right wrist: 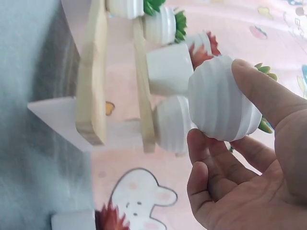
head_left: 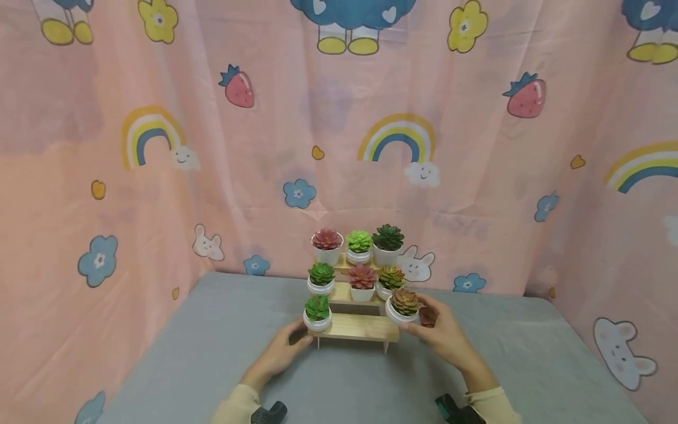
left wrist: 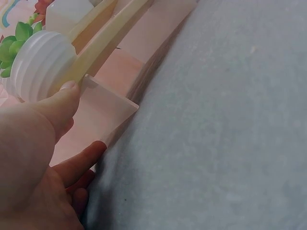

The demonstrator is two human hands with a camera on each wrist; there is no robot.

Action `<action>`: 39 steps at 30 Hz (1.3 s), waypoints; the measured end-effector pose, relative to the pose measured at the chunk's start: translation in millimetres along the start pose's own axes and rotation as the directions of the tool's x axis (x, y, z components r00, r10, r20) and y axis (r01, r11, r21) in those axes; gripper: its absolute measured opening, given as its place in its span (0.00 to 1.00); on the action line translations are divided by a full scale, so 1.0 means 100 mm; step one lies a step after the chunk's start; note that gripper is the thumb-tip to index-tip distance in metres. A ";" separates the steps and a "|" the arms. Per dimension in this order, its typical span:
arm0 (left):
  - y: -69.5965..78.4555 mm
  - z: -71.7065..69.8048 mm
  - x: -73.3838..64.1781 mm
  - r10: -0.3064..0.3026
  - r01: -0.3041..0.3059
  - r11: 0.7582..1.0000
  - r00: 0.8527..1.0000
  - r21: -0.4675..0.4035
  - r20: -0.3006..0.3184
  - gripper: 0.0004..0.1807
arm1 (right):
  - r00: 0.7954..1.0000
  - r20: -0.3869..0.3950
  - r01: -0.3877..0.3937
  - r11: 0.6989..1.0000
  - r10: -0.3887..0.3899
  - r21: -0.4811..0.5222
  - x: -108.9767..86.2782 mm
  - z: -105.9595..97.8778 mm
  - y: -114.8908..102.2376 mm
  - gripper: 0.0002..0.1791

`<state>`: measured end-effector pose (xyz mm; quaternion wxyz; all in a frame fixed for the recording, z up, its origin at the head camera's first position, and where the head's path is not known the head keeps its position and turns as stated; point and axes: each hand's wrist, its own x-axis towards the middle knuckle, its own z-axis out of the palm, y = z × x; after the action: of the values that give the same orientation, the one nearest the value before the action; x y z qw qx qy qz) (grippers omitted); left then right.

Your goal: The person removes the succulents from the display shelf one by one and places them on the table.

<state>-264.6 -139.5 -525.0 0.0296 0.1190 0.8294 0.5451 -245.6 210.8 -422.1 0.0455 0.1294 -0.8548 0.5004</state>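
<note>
A tiered wooden plant stand [head_left: 356,327] carries several potted artificial succulents. My left hand [head_left: 279,352] is at the stand's left end. In the left wrist view its thumb touches the board's end beside a ribbed white pot [left wrist: 45,67], and the index fingertip lies against the pale side panel [left wrist: 103,108]. My right hand [head_left: 447,337] grips another ribbed white pot [right wrist: 218,98] between thumb and fingers. That pot's brownish succulent [head_left: 405,301] faces up, and the pot is held off the board, by the lowest step's right end. A green succulent [head_left: 317,307] sits on that step's left end.
A dark red succulent [head_left: 428,317] in a white pot [right wrist: 73,220] stands on the grey table [head_left: 222,330], partly behind my right hand. The upper steps hold pots, including a dark green succulent [head_left: 388,237]. A pink patterned curtain [head_left: 339,112] hangs behind.
</note>
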 end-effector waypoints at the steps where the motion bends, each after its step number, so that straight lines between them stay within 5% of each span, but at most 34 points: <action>1: -0.01 0.00 0.00 0.000 0.000 1.000 1.000 0.000 0.001 0.35 | 1.000 -0.006 0.006 1.000 -0.006 0.006 0.00 -0.02 0.01 0.39; 7: -0.04 0.01 0.01 0.005 -0.005 1.000 1.000 -0.014 0.001 0.34 | 0.999 -0.037 0.035 0.998 -0.034 0.051 -0.01 -0.18 0.06 0.40; 21: -0.04 0.01 0.00 0.020 -0.020 1.000 1.000 0.002 -0.006 0.34 | 0.988 -0.147 0.024 0.994 -0.040 -0.109 -0.07 -0.51 0.20 0.40; 39: -0.03 0.01 0.02 0.002 -0.002 1.000 1.000 0.007 -0.004 0.34 | 0.973 -0.173 -0.175 0.977 0.152 -0.123 -0.09 -0.76 0.56 0.47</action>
<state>-266.7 -139.1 -528.2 0.0268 0.1188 0.8313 0.5423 -255.9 304.4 -433.5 0.0825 0.0138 -0.8884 0.4515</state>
